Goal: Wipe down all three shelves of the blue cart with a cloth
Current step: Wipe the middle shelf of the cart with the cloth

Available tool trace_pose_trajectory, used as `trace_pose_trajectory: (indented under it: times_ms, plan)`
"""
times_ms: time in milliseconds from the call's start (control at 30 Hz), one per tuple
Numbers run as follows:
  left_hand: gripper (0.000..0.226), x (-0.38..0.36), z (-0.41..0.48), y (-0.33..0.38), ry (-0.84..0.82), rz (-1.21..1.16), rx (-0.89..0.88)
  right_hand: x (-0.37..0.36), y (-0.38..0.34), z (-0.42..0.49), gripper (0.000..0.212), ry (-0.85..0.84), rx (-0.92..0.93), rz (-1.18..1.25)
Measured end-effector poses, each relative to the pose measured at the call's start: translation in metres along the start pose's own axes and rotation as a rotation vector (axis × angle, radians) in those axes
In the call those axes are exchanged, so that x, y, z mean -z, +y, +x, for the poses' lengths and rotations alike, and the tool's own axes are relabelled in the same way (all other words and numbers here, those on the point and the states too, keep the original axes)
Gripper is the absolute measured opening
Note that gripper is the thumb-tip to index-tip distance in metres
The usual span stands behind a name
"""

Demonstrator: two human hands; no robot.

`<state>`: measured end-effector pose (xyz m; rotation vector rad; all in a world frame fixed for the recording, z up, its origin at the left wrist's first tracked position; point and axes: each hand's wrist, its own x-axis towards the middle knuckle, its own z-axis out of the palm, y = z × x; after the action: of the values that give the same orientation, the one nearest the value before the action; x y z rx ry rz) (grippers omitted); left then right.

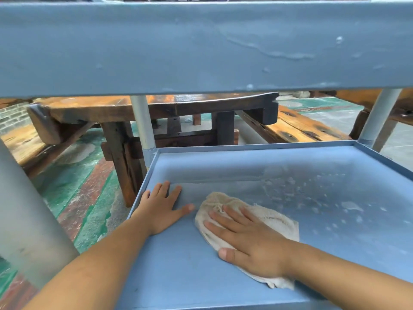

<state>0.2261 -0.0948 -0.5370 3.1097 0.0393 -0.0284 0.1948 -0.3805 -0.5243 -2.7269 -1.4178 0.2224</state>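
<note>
I look in under an upper blue shelf [201,48] of the cart at a lower blue shelf [324,175]. A crumpled cream cloth [266,217] lies on this lower shelf, left of centre. My right hand [248,238] lies flat on the cloth, fingers spread, pressing it onto the shelf. My left hand [162,206] rests open, palm down, on the bare shelf by its left rim, a short gap from the cloth. The right half of the shelf is speckled with pale dusty marks; the near left part looks plain blue.
Grey cart posts stand at the near left [29,215], back left [143,126] and back right [377,117]. Behind the cart stands a dark wooden table [161,108] with a bench [297,128], on a worn green and red painted floor [82,193].
</note>
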Motion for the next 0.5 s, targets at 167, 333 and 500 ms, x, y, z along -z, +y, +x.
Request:
trace_pose_trajectory:
  times_ms: [167,333,500]
  plan:
    - [0.114,-0.003,0.002,-0.002,0.012,0.028,-0.017,0.003,-0.003,-0.031,0.058,-0.059,0.127,0.047]
    - [0.103,0.001,0.001,-0.003,-0.003,0.021,-0.002,0.011,-0.003,-0.042,0.053,-0.128,0.198,0.085]
    - [0.038,0.008,0.003,0.014,0.214,-0.036,0.098,0.012,-0.001,-0.036,0.056,-0.099,0.191,0.119]
